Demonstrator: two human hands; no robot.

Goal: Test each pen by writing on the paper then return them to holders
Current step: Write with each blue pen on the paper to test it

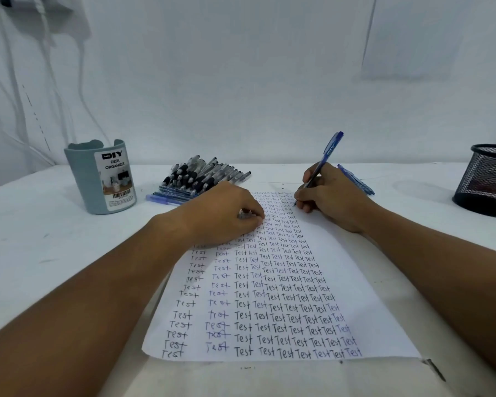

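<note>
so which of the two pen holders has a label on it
The grey-blue plastic cup at far left, beside the pile of pens; its sticker reads DIY Desk Organizer. The black mesh holder at far right shows no such label.

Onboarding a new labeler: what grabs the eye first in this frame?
First the paper at centre, packed with rows of "Test". Then the right hand gripping a blue pen, tip on the sheet's far edge, while the left hand rests on the sheet. Behind the left hand lies a pile of pens.
</note>
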